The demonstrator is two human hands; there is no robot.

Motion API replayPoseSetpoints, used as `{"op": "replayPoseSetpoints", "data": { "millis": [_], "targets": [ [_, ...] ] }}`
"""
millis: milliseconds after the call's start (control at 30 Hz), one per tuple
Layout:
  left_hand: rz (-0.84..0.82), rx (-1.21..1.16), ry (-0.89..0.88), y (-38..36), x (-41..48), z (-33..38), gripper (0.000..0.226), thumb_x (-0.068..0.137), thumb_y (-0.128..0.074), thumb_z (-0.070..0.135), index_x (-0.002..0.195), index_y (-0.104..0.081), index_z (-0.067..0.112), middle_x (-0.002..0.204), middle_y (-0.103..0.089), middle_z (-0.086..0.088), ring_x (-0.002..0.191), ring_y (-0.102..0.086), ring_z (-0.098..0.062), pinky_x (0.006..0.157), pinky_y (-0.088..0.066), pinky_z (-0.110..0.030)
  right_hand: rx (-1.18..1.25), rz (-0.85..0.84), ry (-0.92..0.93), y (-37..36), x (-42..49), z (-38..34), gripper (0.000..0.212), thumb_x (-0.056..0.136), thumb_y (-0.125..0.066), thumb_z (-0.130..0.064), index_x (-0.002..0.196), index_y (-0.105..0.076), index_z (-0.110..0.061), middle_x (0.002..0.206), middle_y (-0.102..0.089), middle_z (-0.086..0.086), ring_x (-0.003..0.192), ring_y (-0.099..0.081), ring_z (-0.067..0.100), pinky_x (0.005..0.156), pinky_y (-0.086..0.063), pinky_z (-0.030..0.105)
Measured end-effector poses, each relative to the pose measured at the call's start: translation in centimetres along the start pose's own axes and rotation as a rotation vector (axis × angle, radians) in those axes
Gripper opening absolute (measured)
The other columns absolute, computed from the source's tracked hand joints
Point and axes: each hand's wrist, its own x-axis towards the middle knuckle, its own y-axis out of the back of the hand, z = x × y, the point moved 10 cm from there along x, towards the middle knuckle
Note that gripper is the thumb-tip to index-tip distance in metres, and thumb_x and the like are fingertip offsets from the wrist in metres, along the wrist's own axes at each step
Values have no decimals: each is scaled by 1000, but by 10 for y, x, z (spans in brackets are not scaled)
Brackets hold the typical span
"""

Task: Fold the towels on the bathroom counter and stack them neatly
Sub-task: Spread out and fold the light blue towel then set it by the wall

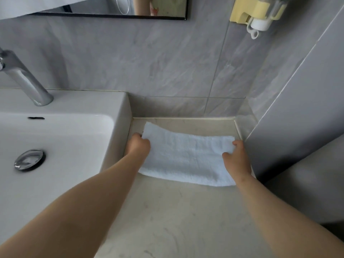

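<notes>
Both hands hold one white towel (186, 157), which lies folded into a wide band on the pale stone counter (167, 216), its long sides running from one hand to the other. The left hand (138, 146) is closed in a loose fist at the towel's left end, fingers curled over the edge and gripping the cloth. The corner just beyond its knuckles lifts a little off the counter. The right hand (237, 159) takes the opposite end, with the thumb laid on top and the fingers bent round the end edge, so the cloth is pinched between them. How far those fingers reach underneath cannot be told. The towel's edge nearest the wrists looks thick and rounded, like a fold. Just outside the left hand rises the side of a white basin (115, 127), close against the knuckles. Farther out on that side are its chrome drain plug (29, 160) and a chrome tap (24, 79). Just outside the right hand stands a grey side wall (297, 118). Beyond both hands the counter ends at a grey tiled back wall (149, 62). High on it hang a black-framed mirror (167, 6) and, up past the right hand, a yellow dispenser (258, 13).
</notes>
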Motion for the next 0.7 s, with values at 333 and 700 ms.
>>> {"op": "replayPoseSetpoints", "data": {
  "millis": [333, 700],
  "targets": [
    [4, -66, 56, -18, 51, 25, 26, 94, -37, 7, 116, -49, 5, 105, -48, -12, 88, -43, -26, 78, -36, -32, -57, 79, 126, -7, 77, -31, 25, 92, -43, 1, 114, -52, -8, 121, -55, 14, 108, -52, 32, 86, -41, 33],
    [65, -72, 99, -27, 70, 14, 27, 97, -36, 10, 71, -34, 14, 72, -37, -2, 85, -38, -20, 67, -31, -24, -167, 133, 79, -18, 100, -21, 33, 92, -41, 4, 122, -55, 0, 127, -54, 20, 116, -52, 36, 95, -42, 38]
  ]
}}
